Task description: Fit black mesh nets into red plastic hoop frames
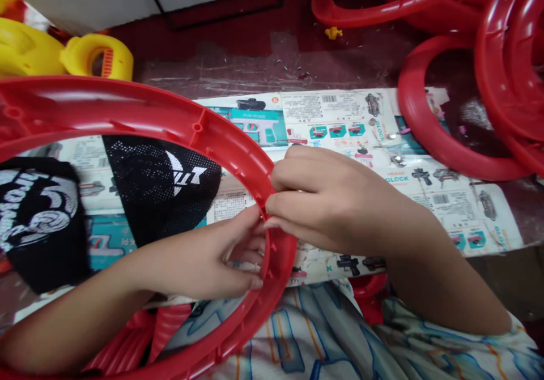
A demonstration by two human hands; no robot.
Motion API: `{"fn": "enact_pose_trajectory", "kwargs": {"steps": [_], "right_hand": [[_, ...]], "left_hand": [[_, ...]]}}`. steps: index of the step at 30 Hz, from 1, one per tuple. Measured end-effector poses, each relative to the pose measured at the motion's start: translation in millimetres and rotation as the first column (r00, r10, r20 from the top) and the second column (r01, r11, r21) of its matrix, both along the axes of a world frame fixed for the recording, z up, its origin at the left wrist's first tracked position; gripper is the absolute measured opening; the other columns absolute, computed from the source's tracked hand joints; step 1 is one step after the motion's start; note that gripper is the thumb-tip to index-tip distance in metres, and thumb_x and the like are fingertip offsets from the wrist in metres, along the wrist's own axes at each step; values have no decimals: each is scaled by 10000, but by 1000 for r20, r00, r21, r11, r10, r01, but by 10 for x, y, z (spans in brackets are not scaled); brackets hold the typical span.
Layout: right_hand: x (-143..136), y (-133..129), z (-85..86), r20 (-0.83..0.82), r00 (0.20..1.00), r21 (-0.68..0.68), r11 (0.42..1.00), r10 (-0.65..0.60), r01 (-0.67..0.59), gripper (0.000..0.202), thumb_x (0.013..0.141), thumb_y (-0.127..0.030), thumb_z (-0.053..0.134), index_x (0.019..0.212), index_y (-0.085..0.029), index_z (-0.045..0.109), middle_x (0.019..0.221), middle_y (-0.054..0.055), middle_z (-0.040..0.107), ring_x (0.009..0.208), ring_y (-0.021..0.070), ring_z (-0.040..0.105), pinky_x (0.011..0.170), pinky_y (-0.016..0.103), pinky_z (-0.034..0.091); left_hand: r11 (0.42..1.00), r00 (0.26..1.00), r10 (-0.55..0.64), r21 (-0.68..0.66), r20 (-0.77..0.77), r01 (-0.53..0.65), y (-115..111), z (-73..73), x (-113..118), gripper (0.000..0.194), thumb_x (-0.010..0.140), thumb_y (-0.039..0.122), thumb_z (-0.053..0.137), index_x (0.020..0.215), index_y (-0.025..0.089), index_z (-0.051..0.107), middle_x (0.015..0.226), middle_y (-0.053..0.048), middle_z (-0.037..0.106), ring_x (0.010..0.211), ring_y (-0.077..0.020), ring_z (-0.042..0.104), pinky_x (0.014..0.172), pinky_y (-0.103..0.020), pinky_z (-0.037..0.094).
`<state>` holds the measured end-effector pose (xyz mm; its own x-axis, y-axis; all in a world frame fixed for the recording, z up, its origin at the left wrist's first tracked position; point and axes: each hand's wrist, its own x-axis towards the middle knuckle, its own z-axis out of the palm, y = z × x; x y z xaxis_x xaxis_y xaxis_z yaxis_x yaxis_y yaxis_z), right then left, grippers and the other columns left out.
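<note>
A large red plastic ring (238,136) with a hollow, ribbed channel is tilted up over the table edge and my lap. My left hand (212,261) reaches through its opening and grips the inner rim, thumb and fingers around the edge. On the right side of the ring, my right hand (327,199) is closed, its fingertips pinched against the inner rim. Whatever may be between those fingertips is hidden. Black mesh sleeves or cloths with white print (170,182) show through the ring, lying on printed cardboard (331,114).
More red rings (419,80) are heaped at the right and back right. Yellow plastic parts (97,54) lie at the back left. Small metal pieces (397,159) rest on the cardboard, and a tiny yellow piece (334,32) lies farther back. Red parts (131,340) are below, near my lap.
</note>
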<state>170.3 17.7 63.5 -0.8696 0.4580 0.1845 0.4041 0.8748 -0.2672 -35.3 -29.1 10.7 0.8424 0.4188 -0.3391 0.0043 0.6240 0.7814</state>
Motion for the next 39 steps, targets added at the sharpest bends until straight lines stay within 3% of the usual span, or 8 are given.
{"fn": "enact_pose_trajectory", "kwargs": {"steps": [6,11,16,20,25,30,34,39], "right_hand": [[35,10,32,-52,999,-24,1000,4,-5,341,951,-228,492,630,-174,597,758,-15,448,716,111,370,667,296,308],[81,46,69,-144,989,-87,995,29,-41,397,950,-215,453,566,-174,548,746,-36,401,718,91,348,698,270,331],[154,94,143,-162,984,-167,981,76,-103,360,938,-212,483,584,-182,539,745,-23,387,721,100,388,716,266,362],[241,138,173,-201,979,-232,968,46,-94,271,919,-204,527,650,-204,559,766,-18,378,724,108,400,708,255,376],[321,195,94,-109,993,-146,989,-36,20,279,924,-259,532,661,-185,587,880,35,472,869,160,452,825,326,399],[235,83,90,49,992,46,992,-116,113,178,922,-353,595,876,-194,660,1168,84,574,1148,273,414,964,440,297],[55,-74,136,39,999,-7,1000,-22,22,290,983,-205,470,729,-192,609,917,7,635,930,166,485,886,339,321],[-101,-114,-14,36,999,89,996,1,-4,256,935,-114,481,736,-177,628,781,-2,605,781,168,452,730,331,327]], "left_hand": [[964,938,-115,192,-327,185,67,96,-158,689,763,142,679,1368,266,375,1081,-35,654,911,-204,673,739,-280,558],[860,824,-314,227,-472,458,91,182,-272,771,686,122,686,1375,276,376,1035,-29,685,881,-221,675,701,-270,529],[794,777,-398,242,-488,558,66,219,-261,1048,597,82,662,1486,251,134,924,-29,695,740,-209,655,585,-243,478],[892,902,-330,219,-279,395,19,118,-188,972,668,99,647,1470,281,129,933,-13,652,726,-172,635,577,-222,486],[992,991,-118,50,57,116,-35,-9,-82,920,770,48,586,1466,337,60,1134,-38,585,1043,-176,602,949,-380,492],[996,996,-86,-7,-38,86,10,32,-78,909,795,60,602,1490,330,82,1149,-51,591,1042,-201,601,914,-367,501],[1000,993,26,-2,-114,-26,23,30,-123,930,761,80,629,1503,313,119,1094,-27,612,964,-196,620,821,-297,521],[998,985,56,7,-161,-55,-9,-27,-159,881,696,74,614,1459,278,222,893,26,589,729,-137,582,667,-254,501]]}}
